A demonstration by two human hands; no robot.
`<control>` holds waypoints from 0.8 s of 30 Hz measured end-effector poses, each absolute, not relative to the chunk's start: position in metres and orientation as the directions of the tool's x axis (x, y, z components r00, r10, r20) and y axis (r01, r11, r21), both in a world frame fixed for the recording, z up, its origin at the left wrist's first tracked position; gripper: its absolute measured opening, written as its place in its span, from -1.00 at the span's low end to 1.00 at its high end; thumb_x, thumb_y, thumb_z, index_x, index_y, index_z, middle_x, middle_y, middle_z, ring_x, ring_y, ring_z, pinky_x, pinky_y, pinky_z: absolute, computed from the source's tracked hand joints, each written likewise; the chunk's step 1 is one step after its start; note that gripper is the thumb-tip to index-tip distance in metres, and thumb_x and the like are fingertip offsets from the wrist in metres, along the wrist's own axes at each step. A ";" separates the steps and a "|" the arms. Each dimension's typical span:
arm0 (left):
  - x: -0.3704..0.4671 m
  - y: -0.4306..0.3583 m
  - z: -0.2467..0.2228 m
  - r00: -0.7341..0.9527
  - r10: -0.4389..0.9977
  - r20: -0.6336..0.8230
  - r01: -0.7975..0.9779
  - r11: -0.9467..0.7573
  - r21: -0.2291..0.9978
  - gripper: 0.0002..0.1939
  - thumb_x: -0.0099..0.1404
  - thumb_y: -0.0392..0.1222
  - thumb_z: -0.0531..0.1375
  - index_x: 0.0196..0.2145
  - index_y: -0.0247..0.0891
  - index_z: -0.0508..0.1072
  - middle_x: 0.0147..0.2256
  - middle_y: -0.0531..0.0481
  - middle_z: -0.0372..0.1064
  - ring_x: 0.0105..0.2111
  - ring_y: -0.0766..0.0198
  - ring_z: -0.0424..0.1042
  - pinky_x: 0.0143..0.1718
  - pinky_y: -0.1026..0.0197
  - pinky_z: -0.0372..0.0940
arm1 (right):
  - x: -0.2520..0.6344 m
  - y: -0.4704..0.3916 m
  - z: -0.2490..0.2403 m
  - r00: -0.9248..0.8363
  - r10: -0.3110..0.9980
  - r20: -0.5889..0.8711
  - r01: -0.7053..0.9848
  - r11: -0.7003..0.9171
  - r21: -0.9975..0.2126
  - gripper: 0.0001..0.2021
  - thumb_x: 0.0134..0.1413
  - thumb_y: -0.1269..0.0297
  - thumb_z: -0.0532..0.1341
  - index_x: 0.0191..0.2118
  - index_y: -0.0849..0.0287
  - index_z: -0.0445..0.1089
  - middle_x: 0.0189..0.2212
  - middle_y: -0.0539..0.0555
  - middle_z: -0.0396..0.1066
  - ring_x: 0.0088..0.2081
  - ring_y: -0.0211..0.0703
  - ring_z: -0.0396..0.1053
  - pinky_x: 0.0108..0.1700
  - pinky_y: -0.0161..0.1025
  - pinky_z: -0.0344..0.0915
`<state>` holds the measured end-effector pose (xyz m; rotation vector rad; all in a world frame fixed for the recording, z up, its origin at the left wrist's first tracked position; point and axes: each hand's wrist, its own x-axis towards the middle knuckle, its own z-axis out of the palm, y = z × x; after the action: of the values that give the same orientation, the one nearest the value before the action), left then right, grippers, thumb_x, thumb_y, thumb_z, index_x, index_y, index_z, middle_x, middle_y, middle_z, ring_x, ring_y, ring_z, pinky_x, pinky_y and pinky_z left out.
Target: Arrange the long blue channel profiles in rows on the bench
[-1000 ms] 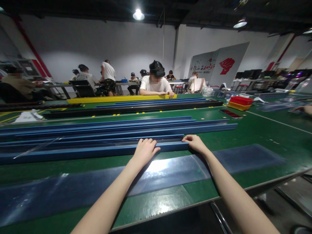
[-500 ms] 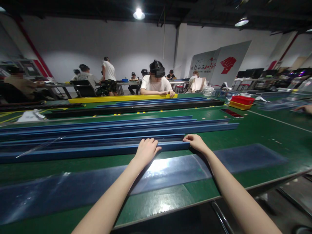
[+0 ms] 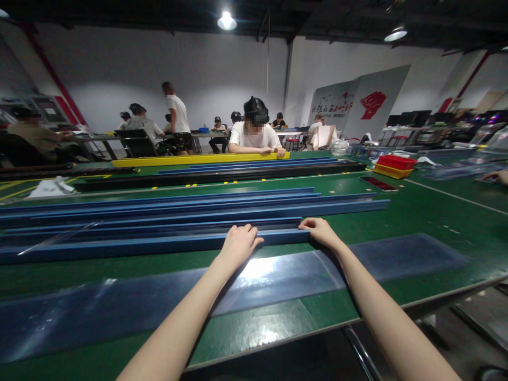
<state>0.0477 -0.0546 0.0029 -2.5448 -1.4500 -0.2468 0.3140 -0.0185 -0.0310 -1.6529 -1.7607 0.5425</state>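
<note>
A long blue channel lies across the green table, nearest me among several blue channels. My left hand is closed over its front wall, with the fingers reaching inside. At the channel's right end, my right hand pinches the edge between thumb and fingers. A strip of clear film lies flat on the table in front of the channel and passes below both forearms. Another thin clear strip rests over the channels at the left.
Behind are more blue channels, a black channel and a yellow one under the hands of a person across the table. At the right sit a phone and red and yellow trays.
The thin clear strip at the left has shifted slightly left. A standing person in the background has moved a little. Both my hands stay in nearly the same place.
</note>
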 end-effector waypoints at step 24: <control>0.033 -0.044 0.014 0.503 0.826 0.255 0.779 -0.561 0.280 -0.82 0.16 -0.11 0.17 -0.42 -0.24 0.26 -0.37 0.04 0.26 -0.35 0.28 0.28 -0.33 0.26 0.16 | 0.313 -0.019 -0.031 0.004 0.984 0.179 0.718 0.122 -0.685 -0.78 -0.13 0.19 0.12 -0.51 0.20 0.44 -0.53 0.04 0.45 -0.42 -0.19 0.37 -0.38 -0.33 0.19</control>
<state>0.0330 -0.0437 0.0137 -2.8333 -1.5204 -0.5957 0.3132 -0.0194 -0.0309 -1.6534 -1.7719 0.5382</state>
